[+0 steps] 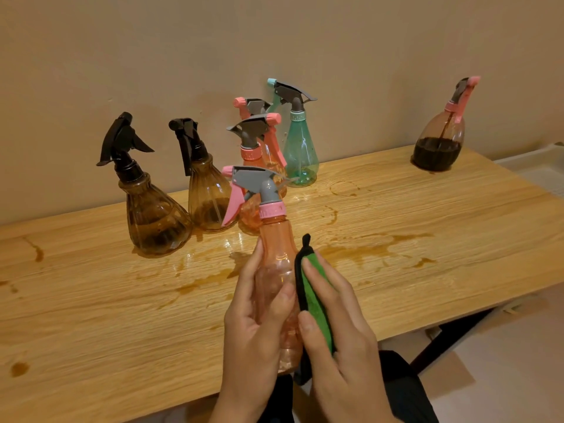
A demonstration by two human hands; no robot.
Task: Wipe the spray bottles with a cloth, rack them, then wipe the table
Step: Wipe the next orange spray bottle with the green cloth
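Note:
My left hand [259, 325] grips a clear orange spray bottle [274, 254] with a pink collar and grey trigger head, held upright above the wooden table [91, 300]. My right hand [335, 325] presses a green cloth [314, 303] with a black edge against the bottle's right side, thumb and fingers curled round the cloth. Behind stand two brown bottles [152, 218] [207, 196] with black heads, two more orange bottles [259, 148], and a teal bottle [300, 148]. Brown liquid stains [360, 251] spread over the table's middle.
A bottle half full of dark liquid [439, 141] stands alone at the table's far right, near the wall. A pale tray-like surface [537, 169] lies past the table's right end. Small brown drops [19, 369] mark the left part of the tabletop.

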